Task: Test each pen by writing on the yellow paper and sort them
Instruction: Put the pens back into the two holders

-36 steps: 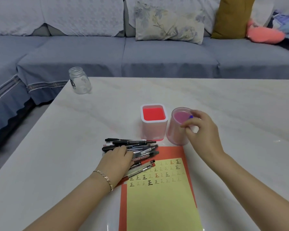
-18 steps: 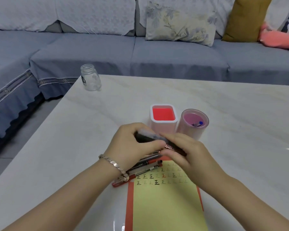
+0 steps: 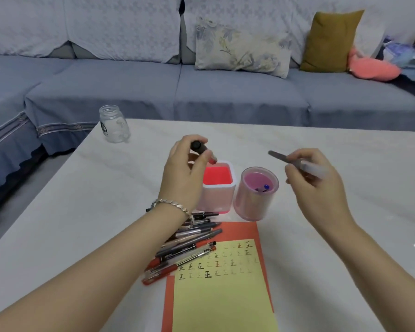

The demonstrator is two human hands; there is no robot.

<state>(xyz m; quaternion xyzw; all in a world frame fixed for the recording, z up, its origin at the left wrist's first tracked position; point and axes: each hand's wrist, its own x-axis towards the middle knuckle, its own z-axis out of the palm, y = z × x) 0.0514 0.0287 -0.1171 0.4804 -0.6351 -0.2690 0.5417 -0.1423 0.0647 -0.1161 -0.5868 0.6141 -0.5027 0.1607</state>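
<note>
Quick count from us: two hands up, left hand [image 3: 185, 168] and right hand [image 3: 314, 185]. On the counter [image 3: 82, 200] we get two holders, one square red holder [image 3: 218, 195] and one round pink cup [image 3: 252, 202]. There's also one glass jar [image 3: 114, 124] and one yellow paper [image 3: 223, 298] on one orange sheet [image 3: 240, 230]. One pen [image 3: 297, 161] is in the right hand, one dark cap [image 3: 197, 145] in the left. The pile of pens [image 3: 189, 245] is at least seven; they overlap under the arm, so we can't nail it. Two cushions: floral cushion [image 3: 240, 47], mustard cushion [image 3: 328, 41].

Partly hidden under left forearm [image 3: 139, 238]: pen pile [image 3: 192, 245]. Bottom edge cuts yellow paper [image 3: 223, 303]. Blurred: pen [image 3: 309, 167] in right hand [image 3: 319, 188]. Too small: round cup [image 3: 252, 204] contents.
</note>
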